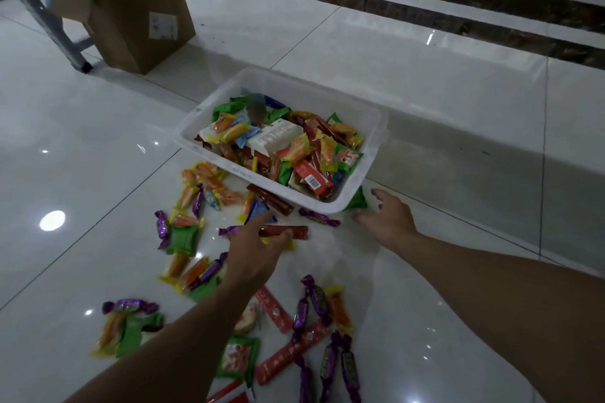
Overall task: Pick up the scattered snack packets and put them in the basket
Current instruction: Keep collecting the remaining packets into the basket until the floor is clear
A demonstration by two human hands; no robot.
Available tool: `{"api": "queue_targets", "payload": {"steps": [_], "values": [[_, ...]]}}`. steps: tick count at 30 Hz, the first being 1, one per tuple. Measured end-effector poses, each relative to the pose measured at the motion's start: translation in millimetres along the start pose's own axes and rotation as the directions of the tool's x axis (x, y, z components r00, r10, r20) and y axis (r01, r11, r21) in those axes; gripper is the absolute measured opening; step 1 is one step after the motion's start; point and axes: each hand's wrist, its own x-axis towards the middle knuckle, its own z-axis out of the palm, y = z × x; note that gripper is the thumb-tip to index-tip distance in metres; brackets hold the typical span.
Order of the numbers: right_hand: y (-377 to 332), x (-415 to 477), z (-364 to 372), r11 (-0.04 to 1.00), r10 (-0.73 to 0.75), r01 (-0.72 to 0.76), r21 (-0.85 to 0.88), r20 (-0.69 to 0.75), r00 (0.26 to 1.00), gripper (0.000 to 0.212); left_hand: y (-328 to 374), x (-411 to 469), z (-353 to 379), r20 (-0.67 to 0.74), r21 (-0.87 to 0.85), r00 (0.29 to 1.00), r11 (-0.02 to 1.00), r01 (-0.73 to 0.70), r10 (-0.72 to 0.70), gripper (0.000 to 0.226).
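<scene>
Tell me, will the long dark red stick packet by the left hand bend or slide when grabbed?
The long dark red stick packet looks thin, so it probably flexes and feels light. Its shiny wrapper on the glossy white tiled floor may slide before the left hand pinches it.

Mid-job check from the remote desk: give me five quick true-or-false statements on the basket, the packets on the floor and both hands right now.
1. The basket already holds many snack packets. True.
2. The floor is cleared of packets. False: many still lie scattered, such as a green packet.
3. The left hand is over a long red packet. True.
4. The right hand is inside the basket. False: it is outside, by a green packet at the basket corner.
5. The cardboard box lies flattened. False: it stands open.
</scene>
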Motion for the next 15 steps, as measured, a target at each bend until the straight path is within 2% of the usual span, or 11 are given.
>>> {"api": "queue_targets", "payload": {"steps": [4, 6, 9, 11, 15], "values": [[-2, 10, 8, 0.999, -0.034, 0.034, -0.018, 0.019, 0.999, 0.056, -6, 2, 10, 0.003, -0.002, 0.999, 0.999, 0.054, -0.054, 0.056], [-2, 18, 13, 0.996, -0.052, 0.055, -0.064, 0.049, 0.997, 0.052, -7, 3, 15, 0.024, -0.015, 0.998, 0.998, 0.062, -0.061, 0.055], [0, 33, 19, 0.947, -0.064, 0.117, -0.298, 0.183, 0.981, 0.079, -5, 2, 24, 0.07, -0.016, 0.996, 0.999, 0.049, -0.048, 0.054], [2, 42, 22, 0.898, -0.064, 0.163, -0.408, 0.247, 0.967, 0.085, -5, 4, 28, 0.08, -0.013, 0.996, 0.999, 0.047, -0.046, 0.055], [3, 43, 25, 0.78, -0.184, 0.261, -0.568, 0.191, 0.964, 0.054, -10, 10, 32, 0.078, -0.015, 0.995, 0.998, 0.061, -0.06, 0.057]]}}
